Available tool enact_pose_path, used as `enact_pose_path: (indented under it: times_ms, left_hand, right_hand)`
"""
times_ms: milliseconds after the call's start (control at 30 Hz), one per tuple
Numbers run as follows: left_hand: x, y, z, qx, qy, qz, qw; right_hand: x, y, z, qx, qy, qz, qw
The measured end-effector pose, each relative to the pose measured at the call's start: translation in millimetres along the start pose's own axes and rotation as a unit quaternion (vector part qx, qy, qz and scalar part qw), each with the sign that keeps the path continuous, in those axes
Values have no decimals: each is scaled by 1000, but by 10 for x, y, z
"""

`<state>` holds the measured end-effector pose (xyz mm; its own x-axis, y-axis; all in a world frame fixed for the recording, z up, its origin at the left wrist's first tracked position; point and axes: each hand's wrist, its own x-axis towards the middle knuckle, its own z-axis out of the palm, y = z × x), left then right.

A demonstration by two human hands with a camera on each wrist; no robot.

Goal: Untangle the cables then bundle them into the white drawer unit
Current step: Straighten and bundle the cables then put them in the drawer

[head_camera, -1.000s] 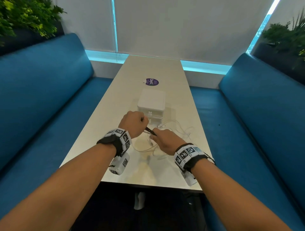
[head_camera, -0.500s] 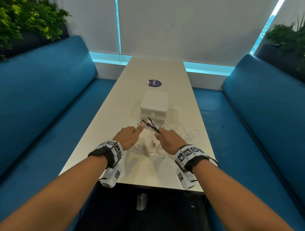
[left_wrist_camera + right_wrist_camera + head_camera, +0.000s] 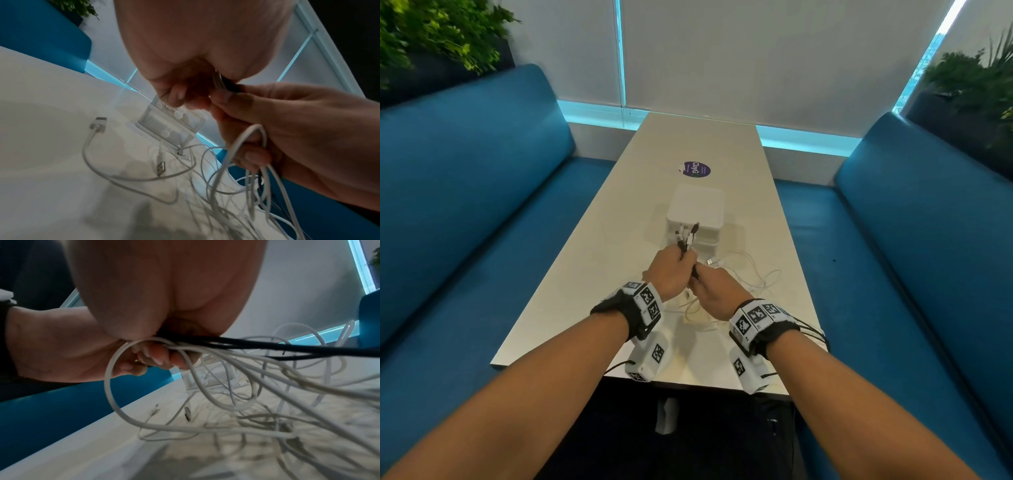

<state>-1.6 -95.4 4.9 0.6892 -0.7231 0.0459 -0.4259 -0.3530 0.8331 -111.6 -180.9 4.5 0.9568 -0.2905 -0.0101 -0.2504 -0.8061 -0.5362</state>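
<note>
Both hands' grip hides cables [image 3: 689, 236] midsection.

Both forearms extended forward, converging above table [image 3: 599, 274] near edge. Left hand [image 3: 670, 274] fisted around cable bundle [image 3: 688, 236] (ends up). Right hand [image 3: 717, 289] touching left, fingers curled on same bundle.

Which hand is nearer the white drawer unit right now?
Left. The left hand holds the cable ends up just in front of the white drawer unit. The right hand grips the same cables behind it, closer to the person.
</note>
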Motion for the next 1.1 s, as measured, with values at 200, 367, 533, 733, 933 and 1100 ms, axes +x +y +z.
enact_pose_path:
  times_ms: [200,367,533,733,933,1100]
  left_hand:
    - [32,-27,12,-46,46,4,998]
    - [149,-34,-102,-152,64,-26,986]
    - [231,-245,-395,-298,133,-90,941]
    - [149,-257,-566,-430,155,-115,882]
    - [219,-382,-672,-360,189,-156,900]
    - [194,-411,-617,-293,183,-159,925]
  right_hand:
    - [49,3,16,4,24,-27,999]
    - [43,70,-112,-40,-12,24,999]
    - [-111,427,-186,-21,-33,95,995]
    - [-237,599,-178,-22,-41,159,986]
    - [-422,778,-232,-74,-72,208,973]
    - [-414,907,-262,-94,-15,203,975]
